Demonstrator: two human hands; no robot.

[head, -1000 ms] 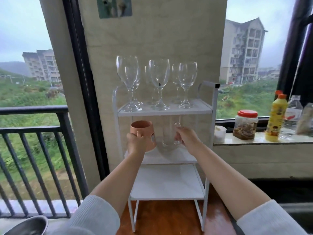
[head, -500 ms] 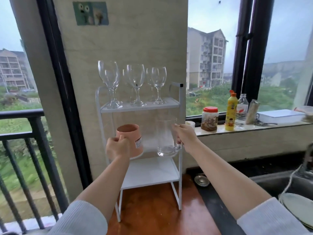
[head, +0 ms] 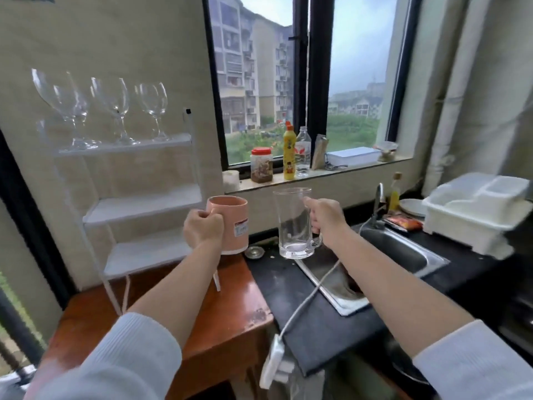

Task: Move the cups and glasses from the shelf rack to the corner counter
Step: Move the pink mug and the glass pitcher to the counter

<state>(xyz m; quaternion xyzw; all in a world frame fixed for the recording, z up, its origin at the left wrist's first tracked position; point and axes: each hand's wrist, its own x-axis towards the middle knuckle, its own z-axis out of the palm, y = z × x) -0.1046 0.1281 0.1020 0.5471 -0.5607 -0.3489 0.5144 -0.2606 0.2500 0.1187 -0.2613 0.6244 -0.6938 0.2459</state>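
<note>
The left hand (head: 203, 229) grasps a pink mug (head: 230, 223); the right hand (head: 326, 219) grasps a clear glass mug (head: 294, 223) by its handle. Both are held upright in the air above the dark counter (head: 288, 284), right of the white shelf rack (head: 138, 203).

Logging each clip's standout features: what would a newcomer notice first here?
Mid-frame, the left hand grips a pink ceramic mug and the right hand a clear glass handled mug, both raised over the black counter. Three clear stemmed wine glasses stand atop the white shelf rack, left.
</note>
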